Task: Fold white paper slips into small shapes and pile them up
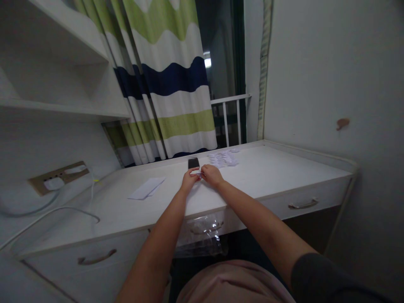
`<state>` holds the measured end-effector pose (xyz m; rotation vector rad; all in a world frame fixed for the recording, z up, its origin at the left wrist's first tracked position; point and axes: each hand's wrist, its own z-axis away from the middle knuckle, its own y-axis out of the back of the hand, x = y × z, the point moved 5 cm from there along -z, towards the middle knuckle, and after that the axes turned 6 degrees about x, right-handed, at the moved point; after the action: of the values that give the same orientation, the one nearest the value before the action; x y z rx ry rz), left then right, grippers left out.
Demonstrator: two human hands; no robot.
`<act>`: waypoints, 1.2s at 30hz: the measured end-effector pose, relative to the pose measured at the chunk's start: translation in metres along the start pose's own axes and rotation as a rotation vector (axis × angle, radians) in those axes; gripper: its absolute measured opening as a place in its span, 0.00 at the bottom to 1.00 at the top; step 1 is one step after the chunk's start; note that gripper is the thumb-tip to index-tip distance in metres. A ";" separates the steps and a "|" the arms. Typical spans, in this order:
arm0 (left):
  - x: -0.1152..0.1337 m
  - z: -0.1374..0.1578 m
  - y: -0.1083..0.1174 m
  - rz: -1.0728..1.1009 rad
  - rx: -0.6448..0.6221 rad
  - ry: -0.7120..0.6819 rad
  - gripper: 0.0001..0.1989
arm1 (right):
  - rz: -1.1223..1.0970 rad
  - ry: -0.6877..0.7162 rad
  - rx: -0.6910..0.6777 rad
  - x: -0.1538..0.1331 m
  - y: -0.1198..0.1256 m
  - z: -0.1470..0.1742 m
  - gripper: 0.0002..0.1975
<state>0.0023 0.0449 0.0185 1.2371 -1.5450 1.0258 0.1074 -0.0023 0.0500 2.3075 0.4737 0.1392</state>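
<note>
Both my hands meet over the middle of the white desk [252, 179]. A small piece of white paper [198, 173] shows between them, and its shape is partly covered by my fingers. My left hand [188, 180] pinches it from the left. From the right, my right hand [212, 174] closes its fingers on the same paper. Just beyond my left hand lies a dark phone [193, 163]. Several small folded white paper pieces [223, 158] are spread behind my right hand. To the left, a few flat sheets of white paper [147, 188] rest on the desk.
A striped curtain [176, 80] hangs behind the desk beside a white railing [232, 99]. Shelves [63, 105] jut out at upper left. A wall socket strip [59, 176] has plugs and cables. A clear plastic bag [205, 235] hangs at the front drawer below my arms.
</note>
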 end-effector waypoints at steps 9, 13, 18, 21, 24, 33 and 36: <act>0.001 0.001 -0.001 0.051 -0.009 -0.010 0.15 | 0.063 0.028 -0.003 -0.007 0.004 -0.001 0.08; 0.001 0.001 -0.001 0.052 -0.006 -0.007 0.14 | 0.056 0.029 -0.001 -0.007 0.004 -0.001 0.08; 0.001 0.000 0.000 0.056 0.010 -0.007 0.14 | 0.010 0.015 0.029 -0.003 0.002 -0.001 0.07; 0.001 -0.001 0.000 0.044 0.019 -0.016 0.13 | -0.058 0.003 0.068 -0.001 0.001 0.000 0.08; 0.002 -0.002 0.001 0.035 0.035 -0.014 0.13 | -0.138 -0.034 0.120 0.002 0.003 0.001 0.11; 0.004 -0.001 0.002 0.030 0.022 -0.073 0.20 | -0.300 -0.082 0.204 0.009 0.002 0.001 0.10; 0.005 -0.001 0.002 0.037 -0.001 -0.083 0.18 | -0.321 -0.108 0.187 0.013 -0.003 0.000 0.12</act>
<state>0.0002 0.0446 0.0235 1.2683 -1.6367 1.0079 0.1183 0.0046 0.0469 2.3678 0.8216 -0.1927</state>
